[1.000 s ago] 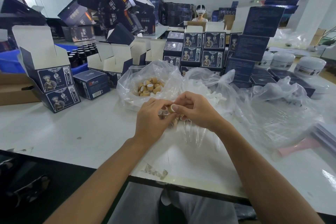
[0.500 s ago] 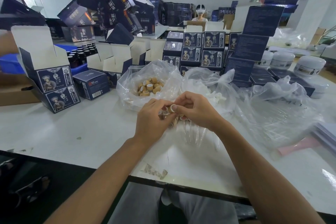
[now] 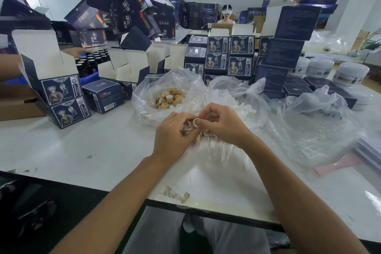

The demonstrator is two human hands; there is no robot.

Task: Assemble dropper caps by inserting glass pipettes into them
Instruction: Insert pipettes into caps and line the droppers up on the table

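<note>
Both my hands meet over the middle of the tabletop (image 3: pixel 82 150): right hand (image 3: pixel 222 123) pinches a tan dropper cap (image 3: pixel 194 123), left hand (image 3: pixel 173 138) curls on clear glass pipettes (image 3: pixel 186 129), mostly hidden by fingers. More pipettes fan out under the right hand. Bag of caps (image 3: pixel 168 99) just behind, crumpled plastic (image 3: pixel 313 121) to the right, navy boxes (image 3: pixel 61 97) toward the left edge. Versus a second ago: grip unchanged, another person's arm (image 3: pixel 12 64) now reaching in at far left.

Your bench is crowded with packaging.
You have dark printed boxes (image 3: pixel 218 53) stacked behind, white jars (image 3: pixel 350 73) at right, brown bottles (image 3: pixel 90 62) at left.
</note>
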